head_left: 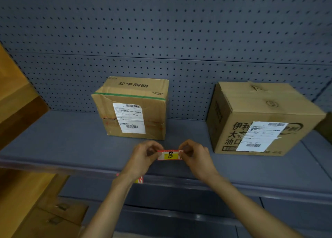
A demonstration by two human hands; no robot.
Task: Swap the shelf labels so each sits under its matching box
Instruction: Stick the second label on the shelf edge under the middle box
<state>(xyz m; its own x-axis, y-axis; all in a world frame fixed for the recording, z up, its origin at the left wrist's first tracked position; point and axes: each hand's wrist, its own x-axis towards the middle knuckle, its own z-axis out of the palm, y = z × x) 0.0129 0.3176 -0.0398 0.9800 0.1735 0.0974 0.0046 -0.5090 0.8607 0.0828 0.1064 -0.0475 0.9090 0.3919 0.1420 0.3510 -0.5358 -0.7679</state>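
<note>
Both hands hold a small red-and-yellow label marked "B" (170, 155) above the front of the grey shelf (71, 147). My left hand (145, 153) pinches its left end and my right hand (193, 153) pinches its right end. Just behind them stands a small cardboard box (131, 108) with green tape and a white shipping sticker. A larger cardboard box (258, 119) stands further right on the same shelf. Another red-and-yellow label (139, 179) sits on the shelf's front edge, mostly hidden by my left wrist; its letter cannot be read.
A grey pegboard wall (161, 31) backs the shelf. Wooden furniture (18, 94) borders the left side, with wooden drawers (53, 218) lower left. A lower grey shelf (179, 216) runs beneath. Something dark (326, 126) sits at the right edge.
</note>
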